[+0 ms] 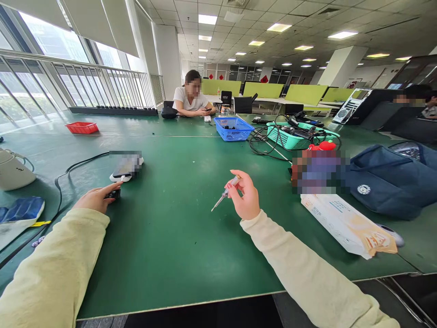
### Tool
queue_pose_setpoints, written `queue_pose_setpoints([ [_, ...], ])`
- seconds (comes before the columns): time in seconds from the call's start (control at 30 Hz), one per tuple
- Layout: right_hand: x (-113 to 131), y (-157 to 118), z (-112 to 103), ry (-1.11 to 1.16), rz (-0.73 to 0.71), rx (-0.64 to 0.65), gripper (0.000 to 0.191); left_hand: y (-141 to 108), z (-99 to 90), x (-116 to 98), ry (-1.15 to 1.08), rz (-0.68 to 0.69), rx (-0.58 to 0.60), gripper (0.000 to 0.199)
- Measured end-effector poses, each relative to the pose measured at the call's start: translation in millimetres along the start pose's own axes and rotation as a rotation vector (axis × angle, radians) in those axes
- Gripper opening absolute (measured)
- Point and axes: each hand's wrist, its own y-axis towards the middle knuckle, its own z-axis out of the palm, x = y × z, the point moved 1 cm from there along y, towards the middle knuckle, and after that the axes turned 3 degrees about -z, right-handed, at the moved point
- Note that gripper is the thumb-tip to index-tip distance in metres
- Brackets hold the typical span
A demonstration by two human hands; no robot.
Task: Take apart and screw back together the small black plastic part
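My right hand (245, 197) holds a small slim screwdriver (224, 195) between thumb and fingers, above the green table. Its handle end is up and its metal tip slants down to the left. On the left, my left hand (94, 198) is low at the tabletop, its index finger stretched forward and its fingers around a small black object (114, 194). What kind of object that is I cannot make out. Just beyond that hand lies a phone-like device (122, 172) on something white, partly blurred, with a white plug at its near end.
A black cable (70, 169) runs along the left, near a pale container (13, 171). Farther off are a red tray (82, 128), a blue basket (234, 132) and a green basket (287, 140) of cables. Right: wipes pack (344, 221), navy bag (392, 180). A person (191, 98) sits opposite.
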Motion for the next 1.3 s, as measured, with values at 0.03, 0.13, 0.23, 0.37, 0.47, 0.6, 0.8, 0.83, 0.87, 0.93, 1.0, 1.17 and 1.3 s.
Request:
queue_pose_setpoints([
  [0.03,-0.1,0.0,0.0,0.0,-0.002,0.0,0.03,-0.2,-0.1,-0.4,0.01,-0.004,-0.003,0.049],
  [0.13,-0.1,-0.2,0.3,-0.002,-0.006,0.002,0.03,-1.6,-1.2,-2.8,0.028,-0.025,-0.006,0.049],
  [0.23,0.2,-0.3,0.6,-0.002,-0.005,0.005,0.03,-3.2,-2.7,-5.5,0.04,-0.06,0.001,0.049],
  [0.37,0.2,-0.4,0.6,-0.001,-0.001,0.002,0.03,-5.9,-4.9,-8.7,0.011,-0.068,0.018,0.05],
  [0.47,-0.3,-0.5,0.4,-0.004,0.008,0.003,0.031,-8.0,-7.1,-8.9,-0.004,-0.041,0.03,0.052],
  [0.6,-0.7,-0.4,0.2,-0.011,0.008,0.006,0.032,-10.4,-11.3,-8.1,0.026,-0.003,0.045,0.048],
  [0.8,-0.7,-1.4,0.9,0.0,0.006,0.009,0.031,-22.1,-13.5,-62.1,-0.063,0.147,-0.104,0.043],
  [0.83,-0.6,-1.5,1.2,0.002,0.006,0.011,0.031,-26.6,-11.4,-82.2,-0.113,0.249,-0.104,0.041],
  [0.87,-0.5,-1.6,1.4,0.004,0.006,0.01,0.031,-31.8,-8.3,-104.1,-0.162,0.371,-0.078,0.038],
  [0.93,-0.1,-1.2,1.6,0.016,0.006,-0.005,0.032,-43.4,-1.2,-149.1,-0.272,0.627,-0.039,0.035],
  [1.0,0.4,-0.2,1.3,0.051,0.016,-0.037,0.036,-53.0,6.1,-187.8,-0.372,0.779,-0.06,0.035],
  [1.17,0.2,3.3,-0.7,0.125,0.031,-0.146,0.045,-57.7,24.9,-238.7,-0.463,0.762,-0.031,0.041],
  [1.3,-0.5,3.7,-0.3,0.142,0.037,-0.167,0.043,-53.7,38.1,-247.6,-0.478,0.708,0.05,0.042],
])
